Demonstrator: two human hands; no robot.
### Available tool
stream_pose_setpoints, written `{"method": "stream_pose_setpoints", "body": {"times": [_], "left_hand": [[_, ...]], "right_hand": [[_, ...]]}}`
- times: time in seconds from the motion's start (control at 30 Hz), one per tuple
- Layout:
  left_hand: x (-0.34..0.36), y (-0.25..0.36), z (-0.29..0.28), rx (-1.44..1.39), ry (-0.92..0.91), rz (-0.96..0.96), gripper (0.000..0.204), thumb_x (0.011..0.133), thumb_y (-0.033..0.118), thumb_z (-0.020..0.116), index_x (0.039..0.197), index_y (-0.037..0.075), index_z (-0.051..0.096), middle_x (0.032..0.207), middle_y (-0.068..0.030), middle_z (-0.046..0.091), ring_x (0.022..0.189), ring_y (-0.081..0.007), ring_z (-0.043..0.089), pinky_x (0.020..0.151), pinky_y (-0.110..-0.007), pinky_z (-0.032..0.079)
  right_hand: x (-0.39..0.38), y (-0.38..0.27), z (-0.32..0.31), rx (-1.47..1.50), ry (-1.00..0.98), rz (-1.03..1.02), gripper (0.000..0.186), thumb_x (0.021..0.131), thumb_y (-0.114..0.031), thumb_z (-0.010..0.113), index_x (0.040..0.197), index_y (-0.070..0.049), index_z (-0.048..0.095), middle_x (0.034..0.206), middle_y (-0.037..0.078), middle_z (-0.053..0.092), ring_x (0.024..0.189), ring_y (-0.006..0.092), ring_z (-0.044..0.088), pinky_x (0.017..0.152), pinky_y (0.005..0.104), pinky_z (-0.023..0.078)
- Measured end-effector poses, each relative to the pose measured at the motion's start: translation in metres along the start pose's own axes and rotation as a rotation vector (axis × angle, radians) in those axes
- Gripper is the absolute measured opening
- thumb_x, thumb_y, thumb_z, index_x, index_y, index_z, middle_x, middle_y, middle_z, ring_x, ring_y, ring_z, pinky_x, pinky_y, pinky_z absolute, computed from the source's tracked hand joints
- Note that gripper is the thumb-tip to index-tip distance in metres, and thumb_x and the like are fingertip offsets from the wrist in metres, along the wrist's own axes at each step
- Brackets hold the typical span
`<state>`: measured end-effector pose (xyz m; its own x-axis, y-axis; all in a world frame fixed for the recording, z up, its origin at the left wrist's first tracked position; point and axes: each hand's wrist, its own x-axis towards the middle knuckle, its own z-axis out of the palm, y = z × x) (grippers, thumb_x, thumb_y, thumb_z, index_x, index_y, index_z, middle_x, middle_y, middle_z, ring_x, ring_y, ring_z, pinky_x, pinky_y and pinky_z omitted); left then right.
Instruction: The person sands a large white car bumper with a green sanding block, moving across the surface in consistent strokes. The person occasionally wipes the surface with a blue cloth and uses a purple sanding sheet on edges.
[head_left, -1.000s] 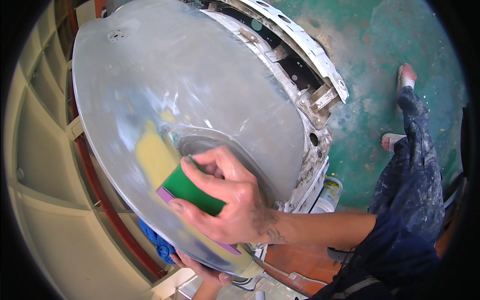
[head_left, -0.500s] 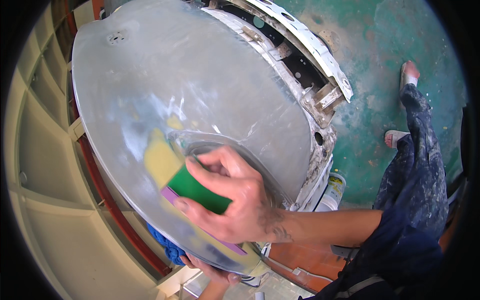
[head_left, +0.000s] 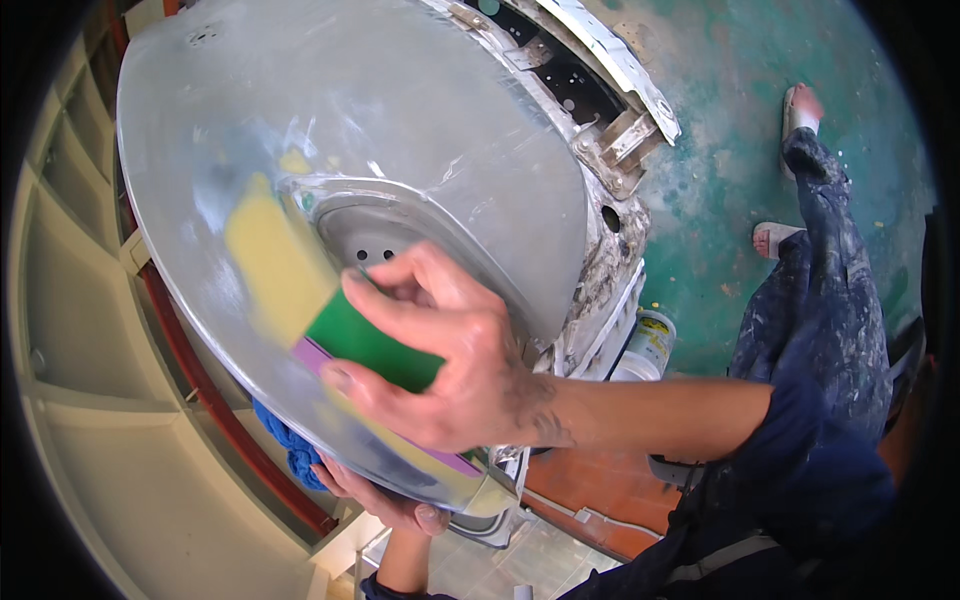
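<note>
My right hand (head_left: 450, 350) is closed on a green sanding block (head_left: 375, 350), thumb on the near side and fingers over the far side. A purple sheet (head_left: 312, 352) shows under the block's edge. It lies against a grey car body panel (head_left: 400, 110), over a yellow filler patch (head_left: 275, 260). Beside the block the panel has a curved recess (head_left: 350, 225) with small holes, partly covered by my hand. My left hand (head_left: 385, 500) is curled round the panel's lower edge, its fingertips close to a bunched blue cloth (head_left: 290, 440). The panel hides part of that hand and cloth.
A white metal frame (head_left: 620, 70) and a bare, flaking body edge (head_left: 610, 190) run along the panel's right side. A white tub (head_left: 648, 345) stands on the green floor (head_left: 720, 190). Beige ribbed structure (head_left: 110, 340) and a red tube (head_left: 185, 345) lie to the left.
The sanding block has slid down along the panel in my right hand, uncovering more of the yellow patch and the recess. The whole view has shifted. My left hand stays at the panel's edge.
</note>
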<state>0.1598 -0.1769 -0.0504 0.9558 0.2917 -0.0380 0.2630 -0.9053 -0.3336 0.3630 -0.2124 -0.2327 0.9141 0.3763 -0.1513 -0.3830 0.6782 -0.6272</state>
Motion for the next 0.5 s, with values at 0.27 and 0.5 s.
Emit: {"method": "stream_pose_setpoints", "body": {"times": [0.27, 0.5], "left_hand": [[0.039, 0.033, -0.005, 0.049, 0.013, -0.060, 0.092, 0.106, 0.063, 0.036, 0.164, -0.008, 0.037, 0.169, -0.0308, 0.040, 0.160, -0.0493, 0.032, 0.131, -0.062, 0.011], [0.076, 0.011, -0.028, 0.281, 0.371, -0.322, 0.067, 0.113, 0.047, 0.048, 0.166, 0.006, 0.044, 0.168, -0.0196, 0.045, 0.158, -0.0359, 0.036, 0.130, -0.053, 0.020]], "right_hand": [[-0.122, -0.058, -0.062, 0.020, -0.199, 0.193, 0.059, 0.083, -0.013, 0.091, 0.131, 0.013, 0.069, 0.117, 0.022, 0.063, 0.092, 0.0276, 0.070, 0.078, 0.0351, 0.060], [-0.168, -0.060, -0.165, -0.031, -0.530, 0.502, 0.045, 0.088, -0.020, 0.086, 0.125, 0.004, 0.078, 0.115, 0.017, 0.073, 0.102, 0.0247, 0.073, 0.088, 0.0348, 0.057]]}}
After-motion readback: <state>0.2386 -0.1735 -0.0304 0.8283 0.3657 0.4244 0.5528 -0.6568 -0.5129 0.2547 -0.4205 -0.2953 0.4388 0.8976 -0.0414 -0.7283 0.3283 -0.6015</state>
